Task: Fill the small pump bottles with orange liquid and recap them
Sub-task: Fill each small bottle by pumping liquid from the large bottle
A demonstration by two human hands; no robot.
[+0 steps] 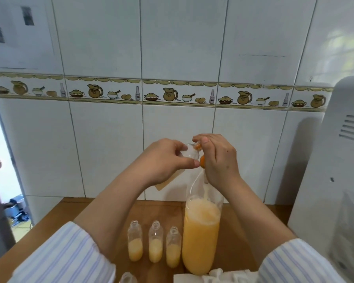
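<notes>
Left hand (168, 160) grips a small clear bottle (187, 152) held up and tilted in front of the tiled wall (182, 37), fingers and thumb curled round its body, neck pointing right; pale orange liquid shows in its lower end below the palm. Right hand (219, 158) pinches the orange pump cap (198, 147) at that bottle's neck, fingertips closed on it; an orange part (202, 161) shows just under the thumb, and a thin white dip tube (195, 180) curves down from it. Whether the cap is seated on the neck, cannot tell. Directly below the hands a large clear bottle of orange liquid (200, 237) stands upright on the wooden table (102, 209), open at the top, foamy surface. Just left of it 3 small uncapped bottles (155, 242) stand in a row, each about 1/3 filled with orange liquid. Another small bottle top (128, 278) is cut off at the bottom edge. White cloth or paper (217, 276) lies at the large bottle's base. White appliance (339, 160) at right. Both forearms wear striped sleeves (65, 260) pushed up.
</notes>
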